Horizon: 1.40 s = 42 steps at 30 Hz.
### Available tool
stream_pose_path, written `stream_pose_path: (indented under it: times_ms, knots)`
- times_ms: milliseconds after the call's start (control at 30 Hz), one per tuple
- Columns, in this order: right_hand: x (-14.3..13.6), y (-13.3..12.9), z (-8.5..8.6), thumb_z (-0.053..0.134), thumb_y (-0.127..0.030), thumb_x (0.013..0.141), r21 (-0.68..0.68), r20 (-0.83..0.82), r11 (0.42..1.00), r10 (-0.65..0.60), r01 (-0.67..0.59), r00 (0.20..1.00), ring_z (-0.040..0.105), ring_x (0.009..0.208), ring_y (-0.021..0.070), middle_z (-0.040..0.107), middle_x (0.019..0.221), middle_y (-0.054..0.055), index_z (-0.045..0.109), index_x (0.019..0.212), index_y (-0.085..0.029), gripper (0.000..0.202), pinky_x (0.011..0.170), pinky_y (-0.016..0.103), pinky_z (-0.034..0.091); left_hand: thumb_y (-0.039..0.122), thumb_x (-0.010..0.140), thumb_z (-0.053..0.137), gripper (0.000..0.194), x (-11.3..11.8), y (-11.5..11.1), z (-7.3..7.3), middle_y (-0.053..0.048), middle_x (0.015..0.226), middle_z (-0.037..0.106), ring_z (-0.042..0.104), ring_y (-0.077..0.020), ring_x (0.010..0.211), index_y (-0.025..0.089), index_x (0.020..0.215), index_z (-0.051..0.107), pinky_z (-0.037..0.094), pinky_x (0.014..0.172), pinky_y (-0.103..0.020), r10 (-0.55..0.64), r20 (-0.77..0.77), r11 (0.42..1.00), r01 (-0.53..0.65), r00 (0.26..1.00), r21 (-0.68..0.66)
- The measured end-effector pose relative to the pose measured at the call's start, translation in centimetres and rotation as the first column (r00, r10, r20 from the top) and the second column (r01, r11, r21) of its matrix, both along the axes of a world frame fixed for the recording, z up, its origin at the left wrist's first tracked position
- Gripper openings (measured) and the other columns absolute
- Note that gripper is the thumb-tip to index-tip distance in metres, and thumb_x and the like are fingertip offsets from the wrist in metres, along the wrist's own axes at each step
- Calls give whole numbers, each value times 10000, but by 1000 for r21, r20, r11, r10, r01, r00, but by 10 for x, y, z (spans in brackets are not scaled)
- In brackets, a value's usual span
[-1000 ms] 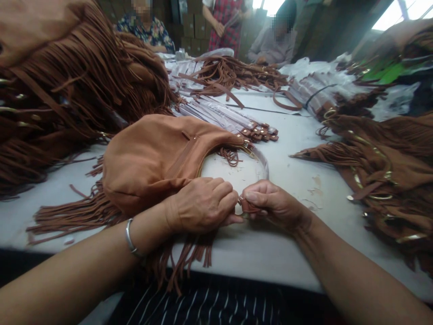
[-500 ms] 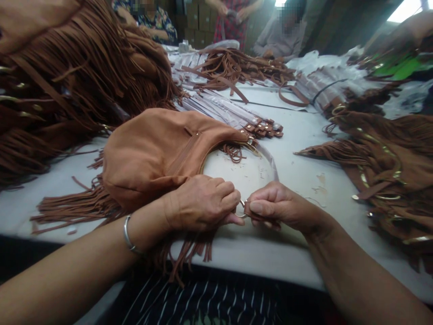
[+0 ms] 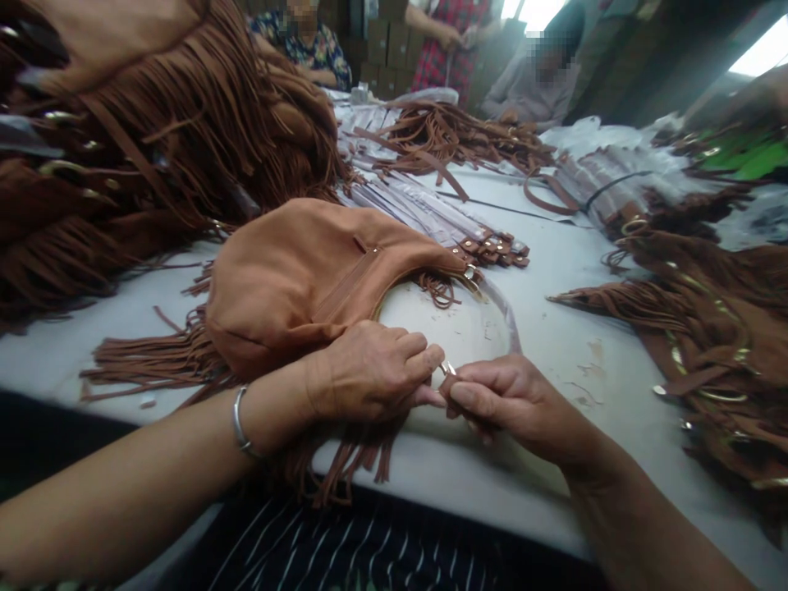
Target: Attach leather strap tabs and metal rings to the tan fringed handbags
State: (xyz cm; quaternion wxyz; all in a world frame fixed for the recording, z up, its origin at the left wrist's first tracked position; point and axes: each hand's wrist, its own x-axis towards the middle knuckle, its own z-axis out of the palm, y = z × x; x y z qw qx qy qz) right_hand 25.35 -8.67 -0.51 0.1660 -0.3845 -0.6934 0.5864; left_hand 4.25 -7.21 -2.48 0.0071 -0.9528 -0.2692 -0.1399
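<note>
A tan handbag (image 3: 277,279) with a slanted zip and brown fringe (image 3: 160,361) lies on its side on the white table. My left hand (image 3: 375,369) is closed on the bag's near end, close to a metal ring (image 3: 446,371). Pinched between thumb and fingers of my right hand (image 3: 505,398) is the brown leather end of the bag strap (image 3: 452,386), right at that ring. The strap's wrapped length (image 3: 508,316) curves back to a metal clasp (image 3: 473,275) at the bag's far end. My fingers hide part of the ring and strap end.
Fringed brown bags (image 3: 246,123) are heaped at the left, and more (image 3: 695,328) lie at the right. Wrapped straps (image 3: 424,213) with leather ends lie behind the handbag. Loose brown straps (image 3: 455,131) are piled further back. Other people (image 3: 535,82) are across the table.
The view has shifted slightly, so everything sits a little further right and lower. My right hand has turned the strap end up against the ring. My left hand keeps its grip.
</note>
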Motion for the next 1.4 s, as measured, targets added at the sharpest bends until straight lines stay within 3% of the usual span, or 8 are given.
stream_pose_path:
  times_ms: [100, 367, 633, 900, 1000, 1133, 1267, 1400]
  knots:
    - [-6, -3, 3, 467, -341, 900, 256, 53, 965, -64, 49, 997, 400, 503, 61, 432, 538, -22, 506, 596, -131, 371, 463, 180, 319, 506, 939, 212, 444, -2, 2, -1, -38, 832, 572, 515, -163, 621, 158, 1043, 468, 381, 512, -278, 25, -7, 1000, -26, 1000, -18]
    - [5, 13, -5, 498, -352, 868, 263, 119, 963, 35, -65, 992, 343, 492, 69, 383, 522, -33, 524, 587, -140, 353, 462, 201, 277, 503, 908, 360, 394, 5, 3, -3, -42, 805, 584, 553, -169, 681, 142, 923, 516, 422, 564, -280, 48, 78, 997, -44, 996, -61]
    - [-1, 16, -15, 468, -359, 875, 548, 345, 836, -188, -34, 919, 407, 530, 85, 457, 542, -13, 506, 580, -147, 365, 530, 228, 279, 415, 872, 450, 279, 17, 1, -8, -34, 735, 590, 581, -190, 648, 148, 818, 509, 407, 524, -293, 260, 87, 966, -259, 962, -22]
    - [32, 20, -14, 653, -430, 716, 215, 324, 961, 99, -175, 941, 276, 480, 51, 323, 494, -70, 498, 529, -136, 381, 455, 203, 208, 317, 872, 501, 186, 24, -24, -4, -1, 650, 524, 477, -170, 558, 184, 748, 463, 322, 502, -309, 10, 102, 966, -36, 995, 257]
    - [43, 18, -3, 658, -277, 714, 327, 362, 886, 203, -328, 910, 437, 579, 83, 505, 551, -51, 677, 711, -159, 119, 650, 236, 362, 225, 875, 494, 120, 20, -36, -2, 11, 635, 513, 452, -162, 552, 184, 766, 466, 295, 515, -318, -51, 104, 950, 16, 993, 313]
    - [49, 14, 13, 659, -212, 695, 623, 525, 723, -101, -300, 845, 526, 831, 170, 629, 683, -11, 707, 722, -231, 58, 992, 453, 198, 179, 857, 522, 41, 11, -46, -5, -1, 688, 560, 506, -157, 619, 175, 821, 502, 328, 564, -314, -31, 91, 956, 3, 995, 294]
    - [55, 12, 17, 693, -287, 686, 685, 564, 668, -234, -291, 792, 521, 773, 179, 600, 675, 15, 657, 655, -190, 108, 952, 451, 264, 176, 862, 508, 48, 0, -52, 1, -21, 778, 603, 556, -152, 707, 183, 904, 529, 408, 654, -302, -1, 62, 985, -9, 998, 170]
    - [48, 10, 14, 761, -350, 634, 678, 388, 693, -54, -246, 920, 508, 704, 173, 559, 648, 22, 586, 570, -161, 265, 684, 318, 405, 390, 836, 570, 384, -20, -56, 26, -60, 1011, 619, 562, -193, 930, 180, 1143, 474, 429, 856, -354, 213, -45, 977, -213, 976, 0]
